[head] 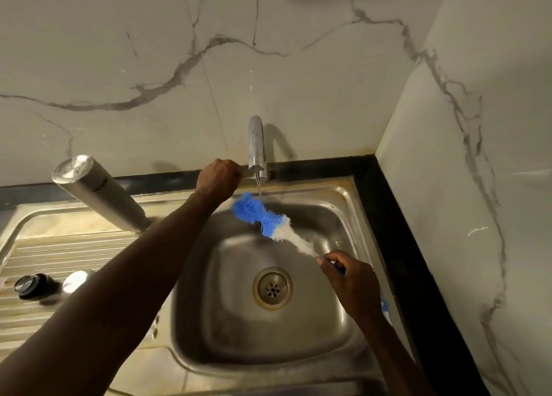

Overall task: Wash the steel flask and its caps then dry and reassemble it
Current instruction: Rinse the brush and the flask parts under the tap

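Observation:
The steel flask [98,192] stands upside down on the drainboard [59,246], left of the basin. Its black cap [28,285] and steel cap [74,280] lie on the ribbed part further toward me. My left hand [216,180] grips the tap handle beside the steel tap [256,144], from which a thin stream of water runs. My right hand [349,282] holds the blue handle of a bottle brush [268,221], whose blue and white bristles sit under the stream above the sink.
The steel sink [343,198] has a round drain [272,288] at its middle. A black counter edge [403,246] runs along the right and back. Marble-patterned walls close in behind and on the right.

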